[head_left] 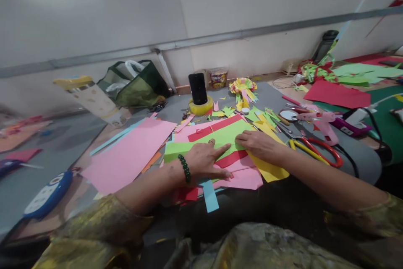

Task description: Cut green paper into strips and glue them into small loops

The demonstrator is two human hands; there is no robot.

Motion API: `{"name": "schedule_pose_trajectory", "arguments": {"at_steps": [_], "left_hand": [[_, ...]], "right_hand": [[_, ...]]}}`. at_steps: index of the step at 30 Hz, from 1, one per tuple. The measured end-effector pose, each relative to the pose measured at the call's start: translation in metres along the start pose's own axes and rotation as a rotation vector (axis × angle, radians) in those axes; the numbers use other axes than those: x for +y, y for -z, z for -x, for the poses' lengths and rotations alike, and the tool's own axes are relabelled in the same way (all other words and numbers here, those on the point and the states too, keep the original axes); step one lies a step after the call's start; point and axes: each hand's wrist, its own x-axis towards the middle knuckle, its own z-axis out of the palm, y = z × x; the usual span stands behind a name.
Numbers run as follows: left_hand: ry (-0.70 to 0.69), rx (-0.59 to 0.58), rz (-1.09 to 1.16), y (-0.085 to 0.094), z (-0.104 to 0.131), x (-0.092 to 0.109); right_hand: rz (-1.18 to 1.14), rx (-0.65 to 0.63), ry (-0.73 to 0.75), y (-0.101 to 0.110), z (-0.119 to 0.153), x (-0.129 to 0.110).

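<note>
A light green sheet of paper lies across a pile of red, pink and yellow paper in front of me. My left hand, with a green bead bracelet at the wrist, rests on that sheet, index finger and thumb stretched out. At the sheet's lower right edge, the bent fingers of my right hand are pressed together on the paper; their tips are partly hidden. Under my right hand lies yellow paper. A blue paper strip hangs over the table's front edge, below my left hand.
Scissors with red and yellow handles and a pink glue gun lie to the right. A phone stands against a yellow tape roll. Pink paper and a blue case are on the left; a paper rosette lies behind.
</note>
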Motion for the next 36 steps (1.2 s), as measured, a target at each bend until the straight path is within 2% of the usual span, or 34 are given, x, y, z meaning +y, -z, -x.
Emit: {"name": "schedule_pose_trajectory", "arguments": {"at_steps": [7, 11, 14, 18, 22, 25, 28, 31, 36], "left_hand": [[0.181, 0.091, -0.048, -0.015, 0.058, -0.001], [0.286, 0.181, 0.006, -0.033, 0.086, -0.004], [0.329, 0.288, 0.093, -0.05, 0.098, -0.003], [0.373, 0.355, 0.183, -0.064, 0.101, 0.001], [0.43, 0.367, 0.179, -0.061, 0.101, 0.006], [0.447, 0.335, 0.177, -0.057, 0.099, 0.008], [0.462, 0.321, 0.157, -0.056, 0.098, 0.009], [0.459, 0.345, 0.16, -0.059, 0.099, 0.009], [0.47, 0.36, 0.216, -0.064, 0.101, 0.007]], "right_hand": [[0.089, -0.144, -0.029, 0.014, -0.006, -0.009], [0.06, -0.102, -0.031, 0.011, -0.006, -0.008], [0.027, -0.068, -0.037, 0.008, -0.003, -0.006], [0.007, -0.101, -0.101, 0.01, -0.004, -0.011], [0.118, -0.147, -0.119, 0.019, -0.02, -0.032], [0.214, -0.068, 0.042, 0.024, -0.041, -0.052], [0.182, -0.029, 0.208, 0.023, -0.055, -0.064], [0.13, -0.013, 0.206, 0.015, -0.052, -0.06], [-0.012, -0.03, 0.07, 0.006, -0.019, -0.023]]}}
